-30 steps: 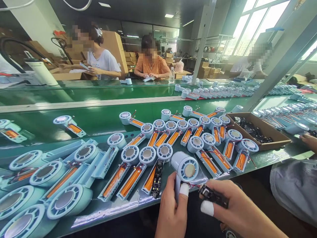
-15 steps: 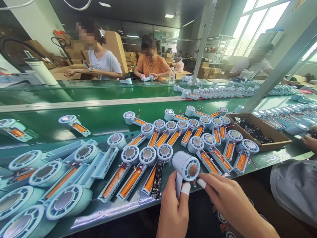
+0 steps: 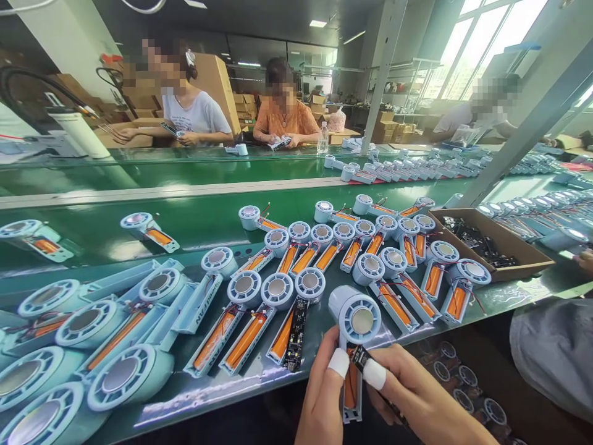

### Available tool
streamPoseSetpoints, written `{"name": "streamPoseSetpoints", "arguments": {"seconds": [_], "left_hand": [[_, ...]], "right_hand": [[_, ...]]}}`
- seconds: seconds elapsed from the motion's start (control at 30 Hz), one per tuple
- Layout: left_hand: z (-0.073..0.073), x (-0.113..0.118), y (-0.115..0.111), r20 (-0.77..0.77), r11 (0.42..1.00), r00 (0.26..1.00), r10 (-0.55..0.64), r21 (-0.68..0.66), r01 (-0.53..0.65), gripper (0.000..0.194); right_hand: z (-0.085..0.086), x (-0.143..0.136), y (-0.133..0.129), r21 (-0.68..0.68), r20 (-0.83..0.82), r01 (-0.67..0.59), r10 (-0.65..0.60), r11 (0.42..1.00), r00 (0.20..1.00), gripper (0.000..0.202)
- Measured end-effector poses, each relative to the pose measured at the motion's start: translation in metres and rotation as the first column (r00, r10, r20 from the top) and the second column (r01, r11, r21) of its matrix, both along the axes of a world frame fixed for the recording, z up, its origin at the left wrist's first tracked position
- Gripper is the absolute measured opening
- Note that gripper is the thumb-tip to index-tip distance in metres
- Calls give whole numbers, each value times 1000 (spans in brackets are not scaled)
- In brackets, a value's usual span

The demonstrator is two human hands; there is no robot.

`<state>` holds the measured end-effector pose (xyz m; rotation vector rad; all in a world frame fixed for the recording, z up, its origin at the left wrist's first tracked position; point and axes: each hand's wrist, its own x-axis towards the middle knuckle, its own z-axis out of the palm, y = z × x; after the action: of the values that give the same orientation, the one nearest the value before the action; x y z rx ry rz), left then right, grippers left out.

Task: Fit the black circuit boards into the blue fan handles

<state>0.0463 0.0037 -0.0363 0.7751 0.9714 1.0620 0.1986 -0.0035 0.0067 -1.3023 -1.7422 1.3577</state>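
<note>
My left hand (image 3: pixel 322 386) is closed around a light-blue handheld fan (image 3: pixel 356 312), whose round head points up and whose open handle shows an orange battery. White covers wrap both my thumbs. In my right hand (image 3: pixel 417 380) a narrow black circuit board (image 3: pixel 358 356) is pinched, its end close to the fan's neck; whether they touch I cannot tell. Just left of my hands, another circuit board (image 3: pixel 295 340) with small lights lies along the handle of a fan (image 3: pixel 309 283) on the bench. Rows of similar open fans (image 3: pixel 277 290) lie beyond.
A cardboard box (image 3: pixel 519 270) of black boards stands at the right. Behind the bench runs a green belt (image 3: pixel 92 207) carrying spaced fans. A slanted metal post (image 3: pixel 504 117) rises at the right. Co-workers sit across, and a grey-clothed person (image 3: pixel 551 364) is close on my right.
The fan in my left hand has tipped so its open handle and battery show. The circuit board in my right hand has come into view. Fans on the belt have shifted right.
</note>
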Motion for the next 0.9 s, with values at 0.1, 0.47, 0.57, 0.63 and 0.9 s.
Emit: {"name": "streamPoseSetpoints", "arguments": {"seconds": [0.1,0.47,0.57,0.63,0.9], "left_hand": [[-1,5,-3,72,1000,997,-23,2,23,61],[-6,13,-12,-285,994,952,109,14,-109,61],[-1,17,-14,-396,987,907,141,-12,-158,54],[2,19,-15,-428,979,887,176,-21,-204,52],[12,12,-5,-175,947,975,139,-265,-183,57]], "right_hand": [[-11,-3,-5,-87,-149,114,-126,990,981,63],[-18,-10,-12,-147,-258,278,-308,949,916,59],[-16,-13,-14,-35,-186,283,-285,958,940,49],[-21,-16,-19,75,-136,387,-375,919,917,37],[-42,-5,-26,766,150,202,-475,610,867,35]]}}
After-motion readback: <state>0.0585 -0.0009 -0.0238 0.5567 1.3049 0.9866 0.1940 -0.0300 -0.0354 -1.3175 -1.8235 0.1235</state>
